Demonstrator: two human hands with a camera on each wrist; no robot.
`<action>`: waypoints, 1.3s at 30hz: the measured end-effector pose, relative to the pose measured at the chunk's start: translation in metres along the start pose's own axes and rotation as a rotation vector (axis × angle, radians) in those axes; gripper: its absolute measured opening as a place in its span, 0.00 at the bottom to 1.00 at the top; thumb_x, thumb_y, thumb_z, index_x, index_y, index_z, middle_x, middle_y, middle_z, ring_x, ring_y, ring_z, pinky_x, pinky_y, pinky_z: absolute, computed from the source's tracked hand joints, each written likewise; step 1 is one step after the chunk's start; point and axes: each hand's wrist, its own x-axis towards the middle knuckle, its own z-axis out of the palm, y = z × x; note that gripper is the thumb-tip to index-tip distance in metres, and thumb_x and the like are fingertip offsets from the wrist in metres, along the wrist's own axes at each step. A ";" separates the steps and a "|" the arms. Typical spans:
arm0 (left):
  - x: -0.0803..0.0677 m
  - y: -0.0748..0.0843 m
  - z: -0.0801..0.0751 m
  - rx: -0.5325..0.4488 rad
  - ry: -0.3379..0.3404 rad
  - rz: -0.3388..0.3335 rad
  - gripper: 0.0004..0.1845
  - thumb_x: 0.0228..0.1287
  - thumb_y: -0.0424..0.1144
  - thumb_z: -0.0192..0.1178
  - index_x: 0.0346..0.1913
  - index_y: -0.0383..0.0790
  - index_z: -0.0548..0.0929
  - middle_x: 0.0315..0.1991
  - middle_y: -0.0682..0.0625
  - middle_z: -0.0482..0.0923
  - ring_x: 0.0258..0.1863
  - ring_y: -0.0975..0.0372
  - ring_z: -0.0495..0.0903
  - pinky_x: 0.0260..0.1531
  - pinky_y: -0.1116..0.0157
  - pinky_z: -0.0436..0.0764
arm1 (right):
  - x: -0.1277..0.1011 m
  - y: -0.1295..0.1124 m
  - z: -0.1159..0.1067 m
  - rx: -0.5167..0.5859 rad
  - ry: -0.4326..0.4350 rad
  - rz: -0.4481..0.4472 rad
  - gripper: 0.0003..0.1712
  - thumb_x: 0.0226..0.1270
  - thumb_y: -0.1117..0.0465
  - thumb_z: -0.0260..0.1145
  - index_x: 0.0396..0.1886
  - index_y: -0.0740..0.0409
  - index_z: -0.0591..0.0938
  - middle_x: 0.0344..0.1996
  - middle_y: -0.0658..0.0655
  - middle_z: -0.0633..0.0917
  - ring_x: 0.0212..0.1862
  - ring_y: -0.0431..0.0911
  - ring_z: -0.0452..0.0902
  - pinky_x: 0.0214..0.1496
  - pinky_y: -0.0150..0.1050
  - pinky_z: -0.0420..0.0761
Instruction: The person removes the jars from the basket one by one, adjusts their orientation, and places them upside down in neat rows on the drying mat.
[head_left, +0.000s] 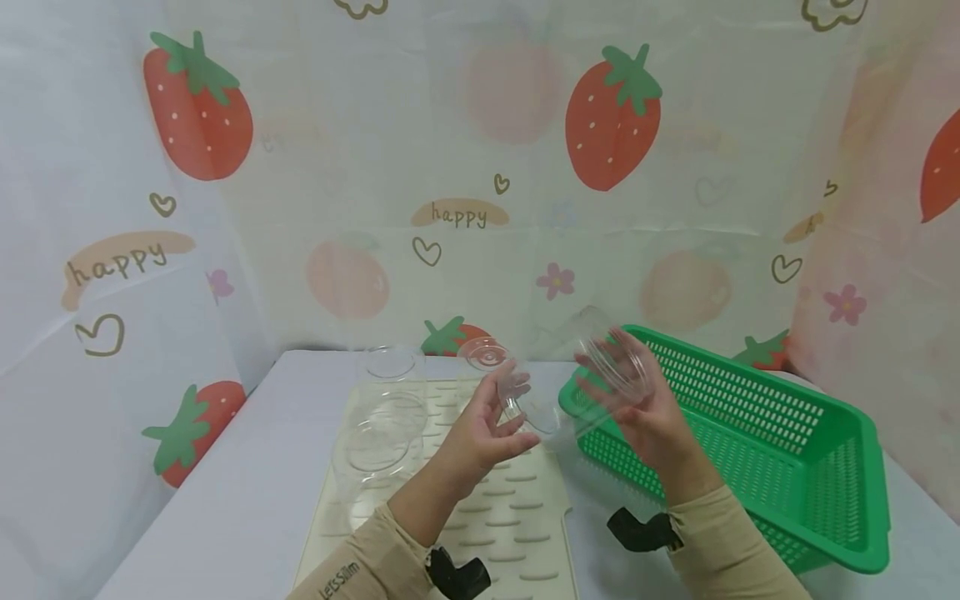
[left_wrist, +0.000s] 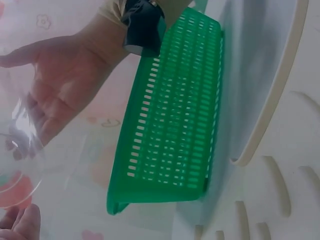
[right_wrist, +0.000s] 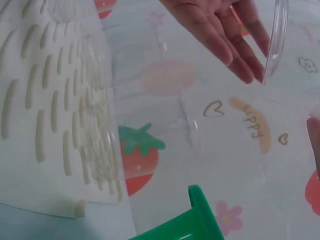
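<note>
A clear, see-through cup (head_left: 573,400) is tilted between the two hands, its outline faint. My right hand (head_left: 648,408) holds its right end, the fingers seen through the clear wall. At the other end, my left hand (head_left: 483,421) has its thumb spread out and its fingers by the rim. The right wrist view shows the left fingers (right_wrist: 235,45) nearly straight beside this rim (right_wrist: 277,45). More clear cups (head_left: 382,442) stand on a cream ridged mat (head_left: 513,533), left of the hands. Their exact number is hard to make out.
A green perforated basket (head_left: 847,467) stands on the white table (head_left: 232,475) at the right, close by the right forearm. Behind the table hangs a strawberry-print cloth (head_left: 450,150). Black wrist mounts (head_left: 641,529) protrude from both sleeves.
</note>
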 end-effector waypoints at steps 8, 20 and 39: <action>0.000 0.006 -0.001 -0.066 0.019 0.071 0.46 0.49 0.39 0.69 0.68 0.42 0.52 0.67 0.45 0.54 0.68 0.53 0.50 0.63 0.48 0.55 | -0.003 0.003 -0.002 -0.014 -0.013 0.030 0.47 0.60 0.67 0.63 0.69 0.61 0.42 0.66 0.65 0.59 0.64 0.60 0.60 0.62 0.51 0.65; -0.001 0.011 -0.003 -0.087 0.047 0.099 0.45 0.50 0.36 0.66 0.69 0.43 0.52 0.65 0.47 0.54 0.66 0.57 0.53 0.61 0.47 0.59 | -0.014 0.009 0.000 -0.101 0.058 0.133 0.47 0.59 0.63 0.65 0.70 0.56 0.45 0.65 0.63 0.60 0.61 0.57 0.65 0.61 0.50 0.68; -0.002 0.014 -0.002 -0.020 0.145 0.069 0.42 0.47 0.33 0.66 0.66 0.49 0.58 0.61 0.44 0.54 0.62 0.51 0.60 0.55 0.49 0.70 | -0.024 -0.010 -0.011 -0.444 0.072 0.419 0.52 0.54 0.68 0.67 0.70 0.61 0.43 0.65 0.60 0.59 0.63 0.49 0.63 0.57 0.43 0.71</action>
